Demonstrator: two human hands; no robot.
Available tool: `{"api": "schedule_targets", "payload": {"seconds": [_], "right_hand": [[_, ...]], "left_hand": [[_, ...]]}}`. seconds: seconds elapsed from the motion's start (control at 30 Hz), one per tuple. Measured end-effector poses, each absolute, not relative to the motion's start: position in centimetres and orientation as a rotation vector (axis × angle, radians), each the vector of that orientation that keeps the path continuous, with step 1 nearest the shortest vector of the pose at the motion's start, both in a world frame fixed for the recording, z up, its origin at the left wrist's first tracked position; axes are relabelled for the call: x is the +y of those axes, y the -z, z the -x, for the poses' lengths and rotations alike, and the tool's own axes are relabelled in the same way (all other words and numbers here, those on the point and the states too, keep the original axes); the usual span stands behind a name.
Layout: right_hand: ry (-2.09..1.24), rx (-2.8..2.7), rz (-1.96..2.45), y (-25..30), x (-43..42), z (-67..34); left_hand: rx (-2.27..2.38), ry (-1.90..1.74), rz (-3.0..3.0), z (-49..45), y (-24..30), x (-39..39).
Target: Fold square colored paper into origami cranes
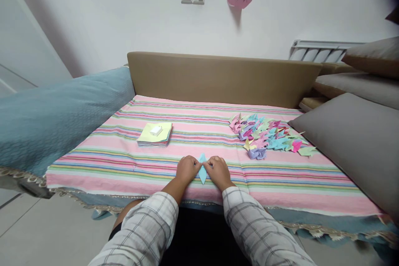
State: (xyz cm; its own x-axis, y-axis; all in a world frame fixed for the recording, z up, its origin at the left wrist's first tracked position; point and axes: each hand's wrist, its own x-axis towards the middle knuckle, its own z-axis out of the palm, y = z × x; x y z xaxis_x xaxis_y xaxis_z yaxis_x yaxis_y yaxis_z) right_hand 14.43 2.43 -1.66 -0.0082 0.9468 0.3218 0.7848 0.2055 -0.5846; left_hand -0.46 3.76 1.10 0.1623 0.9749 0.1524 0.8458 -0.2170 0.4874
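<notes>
A light blue piece of folded origami paper (202,174), shaped like a narrow diamond, lies upright in front of me on the striped cloth. My left hand (188,168) pinches its left edge near the middle. From the other side my right hand (218,171) pinches the right edge, thumb and fingers close together. The thumbs nearly meet over the paper. Its upper point and lower point show between the hands. The fingertips are partly hidden behind the thumbs.
A stack of coloured paper sheets (152,143) sits to the left, with a small white block (156,131) on top. Many folded paper cranes (271,138) are heaped at the right, beside a grey cushion (346,145). A brown backrest (218,79) stands behind the striped cloth (102,162).
</notes>
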Motion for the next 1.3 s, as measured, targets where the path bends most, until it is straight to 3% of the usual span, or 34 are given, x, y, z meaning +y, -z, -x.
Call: {"api": "schedule_targets", "payload": {"seconds": [1.3], "right_hand": [[-0.186,-1.865,1.657,2.1,2.5,-13.8]], "left_hand": [[1.92,-0.635,-2.211,0.1,0.2,2.5]]}}
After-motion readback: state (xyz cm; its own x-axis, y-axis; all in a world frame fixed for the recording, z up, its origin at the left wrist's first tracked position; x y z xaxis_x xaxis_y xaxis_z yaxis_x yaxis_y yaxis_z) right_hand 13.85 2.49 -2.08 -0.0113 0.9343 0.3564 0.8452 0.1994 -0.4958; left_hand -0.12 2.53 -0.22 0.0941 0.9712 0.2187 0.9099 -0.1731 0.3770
